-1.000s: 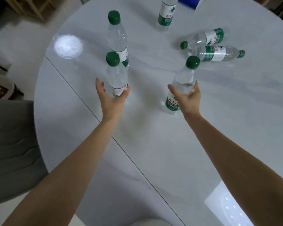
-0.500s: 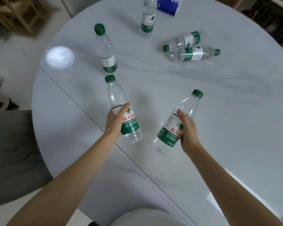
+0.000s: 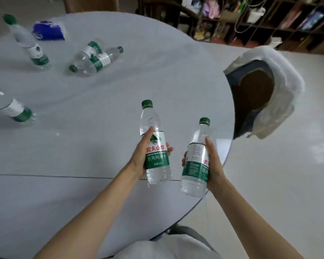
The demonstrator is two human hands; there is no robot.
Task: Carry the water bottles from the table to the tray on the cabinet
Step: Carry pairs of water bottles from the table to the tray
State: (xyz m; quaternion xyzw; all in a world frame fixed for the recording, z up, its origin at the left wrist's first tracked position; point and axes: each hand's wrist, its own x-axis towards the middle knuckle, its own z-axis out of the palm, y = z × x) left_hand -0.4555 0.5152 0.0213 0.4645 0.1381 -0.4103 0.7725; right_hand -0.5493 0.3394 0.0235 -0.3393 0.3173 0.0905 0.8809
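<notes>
Both bottles have risen off the table, near its right edge; left hand grips one bottle, right hand the other.

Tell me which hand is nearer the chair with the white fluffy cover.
Right. The right hand, holding a bottle at the table's edge, is closer to the chair. The left hand, holding another bottle, is farther left over the table.
</notes>
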